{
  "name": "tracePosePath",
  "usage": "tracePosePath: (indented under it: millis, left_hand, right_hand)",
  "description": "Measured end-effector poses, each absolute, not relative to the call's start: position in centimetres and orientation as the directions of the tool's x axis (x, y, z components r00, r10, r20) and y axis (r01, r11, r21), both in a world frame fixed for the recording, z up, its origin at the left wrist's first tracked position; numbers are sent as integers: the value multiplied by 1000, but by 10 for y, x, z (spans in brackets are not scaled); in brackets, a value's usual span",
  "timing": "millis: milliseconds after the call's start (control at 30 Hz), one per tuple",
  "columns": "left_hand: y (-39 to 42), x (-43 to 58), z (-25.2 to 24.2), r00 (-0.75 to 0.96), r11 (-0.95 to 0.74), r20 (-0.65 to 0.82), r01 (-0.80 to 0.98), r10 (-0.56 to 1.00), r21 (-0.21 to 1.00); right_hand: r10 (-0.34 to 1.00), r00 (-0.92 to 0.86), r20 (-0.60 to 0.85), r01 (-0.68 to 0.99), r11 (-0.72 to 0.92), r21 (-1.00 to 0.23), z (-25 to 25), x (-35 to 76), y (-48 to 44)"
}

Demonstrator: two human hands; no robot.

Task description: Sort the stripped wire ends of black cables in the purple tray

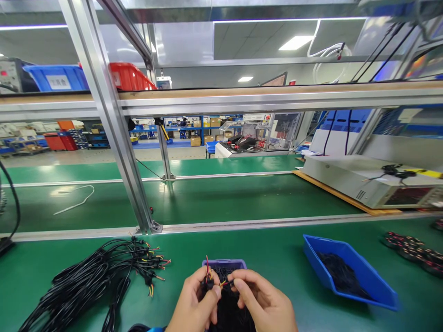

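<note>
My left hand (194,302) pinches a small black part (209,282) with red and yellow wire ends sticking up from it. Thumb and forefinger of my right hand (266,302) close on the dark end of a thin wire (228,283), with red and yellow strands showing between the two hands. What joins the two pieces is too small to make out. Beneath my hands stands a purple bin (238,263) full of small black pieces, partly covered by them. To the left lies a bundle of black cables (90,281) with stripped, coloured wire ends.
A blue bin (379,289) holding thin black pieces sits at the right. Beyond it lie dark coils with reddish spots (411,246). A metal post (119,138) rises from the green bench, and a grey metal case (346,180) rests on a board at the back right.
</note>
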State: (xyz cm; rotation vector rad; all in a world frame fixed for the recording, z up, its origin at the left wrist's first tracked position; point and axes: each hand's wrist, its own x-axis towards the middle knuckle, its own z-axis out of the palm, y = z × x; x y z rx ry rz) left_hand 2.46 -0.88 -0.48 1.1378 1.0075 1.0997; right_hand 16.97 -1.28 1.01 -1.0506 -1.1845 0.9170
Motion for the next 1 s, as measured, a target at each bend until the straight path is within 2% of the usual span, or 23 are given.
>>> tracePosePath:
  millis: [133,300,600,1000]
  left_hand:
    - [-12,27,0,149,88,-65,-151,987,985]
    - [-12,26,6,146,85,-68,-111,987,990]
    - [-15,26,17,129,39,-25,-107,991,993]
    - [-16,26,14,140,20,-10,-71,990,997]
  right_hand:
    - [911,108,398,142,382,-913,7,171,-13]
    - [900,30,436,142,428,-893,6,174,-12]
    - [912,146,383,128,367,-921,17,177,-14]
    - [902,107,419,126,405,-905,18,177,-13]
